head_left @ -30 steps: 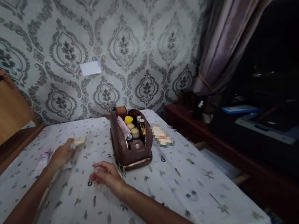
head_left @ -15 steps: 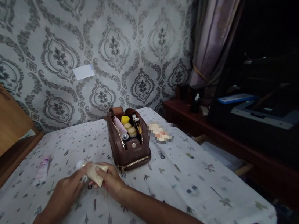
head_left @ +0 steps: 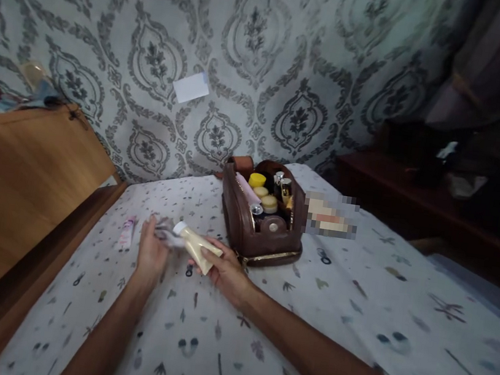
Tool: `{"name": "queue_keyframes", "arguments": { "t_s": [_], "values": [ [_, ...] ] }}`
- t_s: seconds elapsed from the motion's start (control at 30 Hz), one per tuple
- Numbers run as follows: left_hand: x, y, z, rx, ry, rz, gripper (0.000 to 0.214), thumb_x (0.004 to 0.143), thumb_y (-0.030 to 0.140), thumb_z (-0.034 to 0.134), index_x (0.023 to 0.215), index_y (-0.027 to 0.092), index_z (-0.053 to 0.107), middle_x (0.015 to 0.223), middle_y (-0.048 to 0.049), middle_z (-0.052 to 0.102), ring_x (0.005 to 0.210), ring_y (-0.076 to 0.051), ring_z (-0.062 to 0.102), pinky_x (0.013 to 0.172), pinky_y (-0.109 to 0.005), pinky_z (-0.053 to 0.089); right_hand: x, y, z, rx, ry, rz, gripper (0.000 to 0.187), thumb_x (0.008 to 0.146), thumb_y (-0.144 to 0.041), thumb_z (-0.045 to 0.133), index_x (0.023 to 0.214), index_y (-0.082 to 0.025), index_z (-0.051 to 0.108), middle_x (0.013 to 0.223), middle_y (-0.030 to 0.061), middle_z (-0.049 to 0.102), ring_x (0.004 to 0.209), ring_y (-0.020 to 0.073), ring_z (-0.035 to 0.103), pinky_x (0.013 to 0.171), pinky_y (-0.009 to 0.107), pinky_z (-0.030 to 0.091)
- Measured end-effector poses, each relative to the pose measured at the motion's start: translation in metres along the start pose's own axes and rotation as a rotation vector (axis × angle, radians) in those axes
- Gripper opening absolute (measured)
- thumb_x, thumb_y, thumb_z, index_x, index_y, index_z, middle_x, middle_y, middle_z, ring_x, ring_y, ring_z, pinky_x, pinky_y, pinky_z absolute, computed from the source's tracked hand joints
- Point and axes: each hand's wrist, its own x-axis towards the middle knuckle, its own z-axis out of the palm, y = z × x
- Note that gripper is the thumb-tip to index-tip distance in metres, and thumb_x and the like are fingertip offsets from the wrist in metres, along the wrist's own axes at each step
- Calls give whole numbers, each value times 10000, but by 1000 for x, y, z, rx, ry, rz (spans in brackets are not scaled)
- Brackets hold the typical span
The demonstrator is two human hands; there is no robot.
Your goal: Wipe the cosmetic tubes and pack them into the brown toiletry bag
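Observation:
In my right hand (head_left: 224,271) is a pale yellow squeeze tube (head_left: 198,248) with a white cap, its capped end pointing up and left. My left hand (head_left: 153,248) is just left of the cap, with a blurred, greyish-white crumpled cloth (head_left: 169,233) at its fingers. Beyond my right hand stands a brown toiletry bag (head_left: 265,239), unzipped at the top. Inside it are a pink tube (head_left: 246,188), a yellow-lidded jar (head_left: 257,180), cream-lidded jars (head_left: 269,203) and small bottles (head_left: 285,187). A small pink-and-white tube (head_left: 127,232) lies left of my left hand.
The patterned white sheet (head_left: 194,316) covers the surface under everything. A pixelated flat item (head_left: 329,216) lies right of the bag. A wooden panel (head_left: 23,174) borders the left side, and a dark red shelf (head_left: 379,193) runs along the right. Patterned wallpaper (head_left: 252,39) rises behind.
My left hand has drawn away leftward from the tube with the crumpled cloth, uncovering the white cap. My right hand still holds the tube. The view has turned left and downward.

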Motion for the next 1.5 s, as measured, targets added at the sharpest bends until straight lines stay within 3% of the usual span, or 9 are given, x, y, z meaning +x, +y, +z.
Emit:
{"name": "queue_keyframes", "arguments": {
  "t_s": [0.13,0.3,0.5,0.73,0.87,1.03,1.17,1.27,1.5],
  "values": [
    [-17,-15,3,329,-144,55,413,859,572,550,1004,198,651,860,-21,689,826,-166,647,779,-270,493,-3,-1,1,-48,-43,31,530,670,-372,857,1116,-176,648,989,74,733,702,167,718,571,236,513],
    [-23,-9,-5,763,-61,234,481,919,570,381,876,191,674,776,-24,659,831,-202,608,792,-289,457,-4,0,1,-94,-61,72,525,665,-404,858,1085,-168,650,996,73,729,685,166,717,555,232,495],
    [-15,-8,-18,852,-193,242,382,908,535,435,740,205,529,674,22,512,684,-165,497,657,-264,406,-1,6,-3,-107,-37,48,522,644,-450,859,1016,-156,640,901,49,732,620,157,702,507,222,451],
    [-20,0,-21,1090,-275,709,266,925,424,482,913,192,612,914,-40,592,885,-203,562,793,-307,427,-3,8,-2,-140,-1,27,618,600,-484,874,1072,-171,627,941,45,741,610,153,704,500,224,449],
    [-26,1,-18,1167,-401,792,275,956,363,428,836,192,607,886,-47,570,870,-204,550,801,-332,420,-4,8,-1,-144,-3,30,636,580,-496,883,1050,-162,615,930,53,745,604,155,706,502,224,455],
    [-21,1,-18,988,-324,648,269,918,388,485,832,189,644,932,-52,614,920,-208,569,837,-324,434,-4,8,0,-109,1,41,644,571,-476,892,1057,-165,605,897,41,736,608,154,700,507,223,455],
    [-19,6,-14,439,-114,289,293,800,358,557,1009,189,675,1052,-51,662,987,-204,593,861,-295,459,-5,3,3,-78,8,16,575,610,-433,879,1061,-193,614,962,32,723,713,175,717,575,241,488],
    [-22,6,-9,83,-184,63,505,619,236,646,1123,206,648,1114,-47,671,972,-185,617,857,-276,481,-5,0,3,-87,20,13,588,615,-395,881,1106,-222,611,1010,22,714,756,172,711,667,268,516],
    [-33,-21,-9,258,-268,-91,667,609,197,715,1261,155,584,856,-23,676,727,-149,629,715,-261,506,-2,0,-1,-148,-2,33,532,632,-358,870,1094,-211,650,925,2,708,783,138,651,713,243,492]
  ]
}}
